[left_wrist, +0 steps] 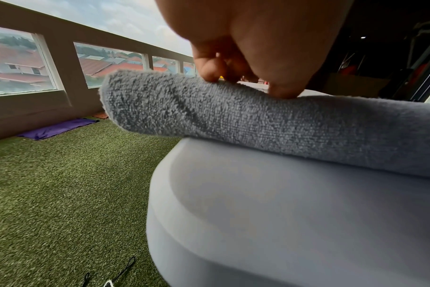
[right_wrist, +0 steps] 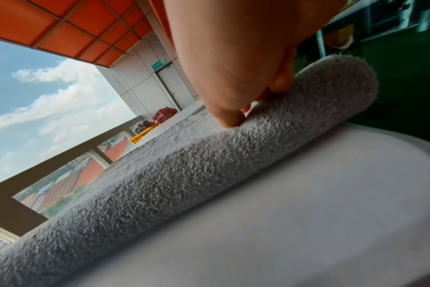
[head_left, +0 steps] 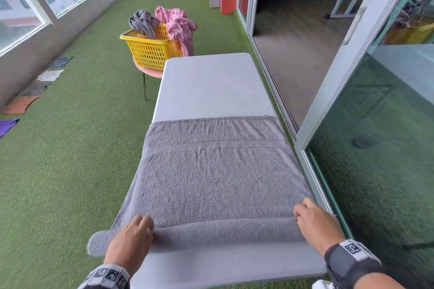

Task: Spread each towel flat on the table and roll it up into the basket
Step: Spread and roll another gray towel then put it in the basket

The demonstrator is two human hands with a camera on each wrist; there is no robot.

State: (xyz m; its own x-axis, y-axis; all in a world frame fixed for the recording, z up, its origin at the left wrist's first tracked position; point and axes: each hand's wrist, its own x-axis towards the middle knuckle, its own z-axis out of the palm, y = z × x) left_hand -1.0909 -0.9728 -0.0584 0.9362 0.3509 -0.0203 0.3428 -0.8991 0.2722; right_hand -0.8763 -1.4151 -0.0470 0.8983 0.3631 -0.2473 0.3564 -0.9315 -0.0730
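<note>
A grey towel (head_left: 216,171) lies flat across the near half of the white table (head_left: 211,87), its near end wound into a roll (head_left: 223,230). My left hand (head_left: 138,230) curls over the roll's left end (left_wrist: 233,116), which sticks out past the table corner (left_wrist: 282,213); its fingertips (left_wrist: 209,71) press on top. My right hand (head_left: 312,218) grips the right end of the roll (right_wrist: 209,165), fingers (right_wrist: 228,116) dug into the fold. The yellow basket (head_left: 150,51) stands beyond the table's far left corner.
A pink towel (head_left: 180,28) and a grey one (head_left: 143,22) hang out of the basket, which sits on a pink stool (head_left: 150,72). Several cloths (head_left: 23,103) lie on the turf along the left wall. A glass sliding door (head_left: 352,101) runs close along the table's right side.
</note>
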